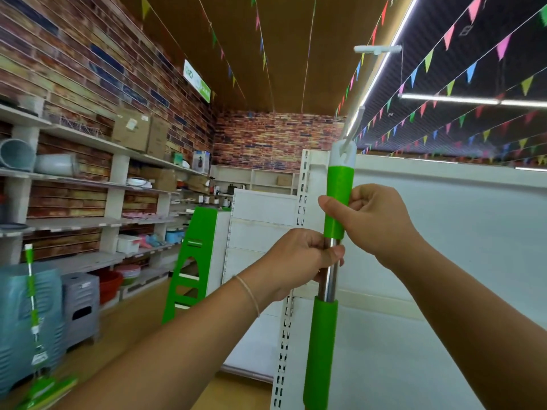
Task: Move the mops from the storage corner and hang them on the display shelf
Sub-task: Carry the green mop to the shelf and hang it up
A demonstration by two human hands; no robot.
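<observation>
Gripping an upright mop handle (329, 279) in a shop aisle, the left hand (299, 261) curls round its bare steel section while the right hand (370, 220) clasps the green sleeve just above. Directly above the grip, the white cap meets a hook (353, 125) on the display shelf (444, 217). Far left, a second mop (34, 315) leans against stacked stools (80, 306).

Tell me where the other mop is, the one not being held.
In the head view, the second mop stands at far lower left, against the blue plastic stools below the wall shelves.
</observation>
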